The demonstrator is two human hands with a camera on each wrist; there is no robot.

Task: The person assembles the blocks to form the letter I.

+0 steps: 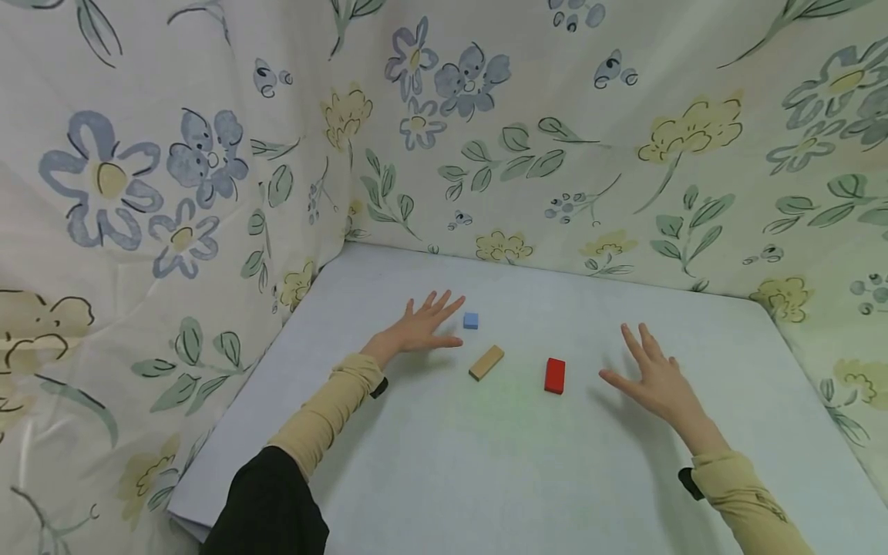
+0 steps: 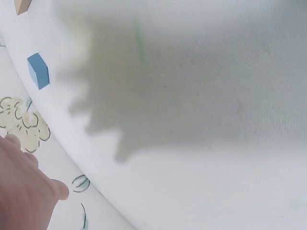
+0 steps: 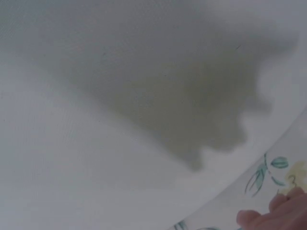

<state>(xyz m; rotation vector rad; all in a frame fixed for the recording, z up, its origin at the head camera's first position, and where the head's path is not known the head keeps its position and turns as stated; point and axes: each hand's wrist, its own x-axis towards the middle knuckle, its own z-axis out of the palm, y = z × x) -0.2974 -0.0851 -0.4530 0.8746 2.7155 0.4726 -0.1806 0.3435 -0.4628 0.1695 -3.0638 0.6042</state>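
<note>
My left hand (image 1: 419,327) is spread over the table, fingers straight and holding nothing. Just right of its fingertips lies a small blue block (image 1: 471,321), which the left wrist view also shows as a blue block (image 2: 38,71). Below that hand's thumb, a plain wooden block (image 1: 486,362) lies at a slant. A red block (image 1: 554,376) rests further right, between the two hands. My right hand (image 1: 659,383) hovers right of the red block with fingers apart, touching nothing. In the right wrist view only some fingers (image 3: 278,213) show at the lower corner.
The blocks lie on a white-covered table (image 1: 444,470). Flowered cloth (image 1: 555,177) hangs behind it and along the left side (image 1: 139,308). Both hands cast soft shadows on the tabletop.
</note>
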